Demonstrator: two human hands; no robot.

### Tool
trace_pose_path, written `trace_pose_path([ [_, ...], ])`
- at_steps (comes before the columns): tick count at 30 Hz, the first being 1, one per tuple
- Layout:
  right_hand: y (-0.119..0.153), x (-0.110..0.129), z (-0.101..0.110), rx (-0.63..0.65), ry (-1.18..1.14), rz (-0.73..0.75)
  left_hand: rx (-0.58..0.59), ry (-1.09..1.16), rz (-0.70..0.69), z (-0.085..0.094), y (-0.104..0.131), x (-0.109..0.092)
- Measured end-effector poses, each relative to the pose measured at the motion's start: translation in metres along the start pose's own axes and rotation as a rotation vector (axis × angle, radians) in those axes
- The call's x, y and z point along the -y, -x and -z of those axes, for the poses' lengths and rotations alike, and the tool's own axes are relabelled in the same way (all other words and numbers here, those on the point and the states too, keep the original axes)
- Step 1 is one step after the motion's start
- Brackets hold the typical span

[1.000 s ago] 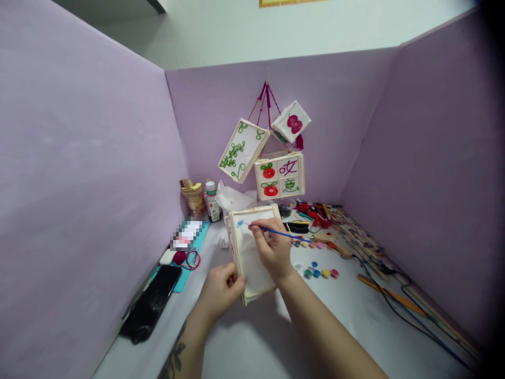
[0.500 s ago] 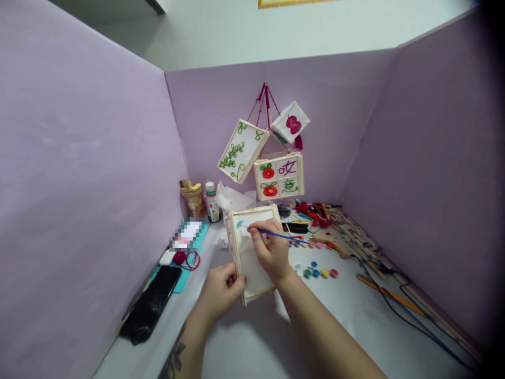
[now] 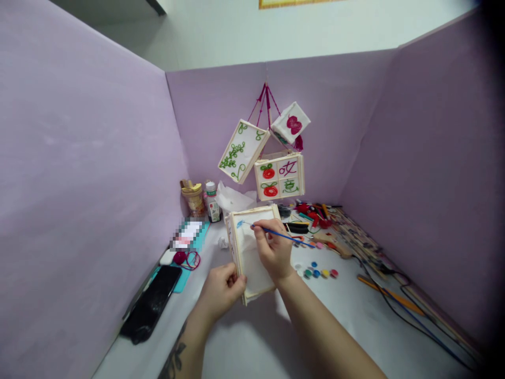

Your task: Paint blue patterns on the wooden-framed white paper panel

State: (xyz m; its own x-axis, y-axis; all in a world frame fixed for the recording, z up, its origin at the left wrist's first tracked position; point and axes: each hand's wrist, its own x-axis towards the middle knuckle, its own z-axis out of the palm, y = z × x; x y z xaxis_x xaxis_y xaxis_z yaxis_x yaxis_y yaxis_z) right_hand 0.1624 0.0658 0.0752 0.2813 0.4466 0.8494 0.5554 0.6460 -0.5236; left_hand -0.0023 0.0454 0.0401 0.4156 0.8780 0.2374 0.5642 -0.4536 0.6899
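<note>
The right hand (image 3: 275,250) pinches a slim brush (image 3: 290,238) between thumb and fingers; its blue handle slants out past the knuckles, and its tip points at a small blue paint patch (image 3: 240,224) just beyond the fingertips. Whether the bristles touch it is unclear. The patch is mottled and uneven, near the far-left corner of a shallow box (image 3: 252,266), which lies under the right hand and just right of the left hand (image 3: 224,288). That hand grips the near-left edge, thumb over the rim. The box is tilted, its white panel smooth and otherwise plain where visible, bordered by pale, wood-like strips. Little paint pots (image 3: 316,273) sit to the right of the right hand on the white surface (image 3: 335,316).
</note>
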Motion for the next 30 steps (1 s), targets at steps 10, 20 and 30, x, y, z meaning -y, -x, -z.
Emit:
trace_pose_path([
  [10, -0.001, -0.002, 0.0, -0.034, 0.064, 0.015, 0.02, -0.009, 0.0, -0.001, 0.0, 0.001],
  [20, 0.002, -0.004, -0.002, -0.082, 0.064, 0.011, 0.03, -0.02, 0.009, 0.0, 0.001, 0.001],
  [30, -0.032, -0.005, 0.044, -0.552, -0.166, -0.214, -0.01, -0.051, 0.016, 0.001, -0.003, 0.003],
])
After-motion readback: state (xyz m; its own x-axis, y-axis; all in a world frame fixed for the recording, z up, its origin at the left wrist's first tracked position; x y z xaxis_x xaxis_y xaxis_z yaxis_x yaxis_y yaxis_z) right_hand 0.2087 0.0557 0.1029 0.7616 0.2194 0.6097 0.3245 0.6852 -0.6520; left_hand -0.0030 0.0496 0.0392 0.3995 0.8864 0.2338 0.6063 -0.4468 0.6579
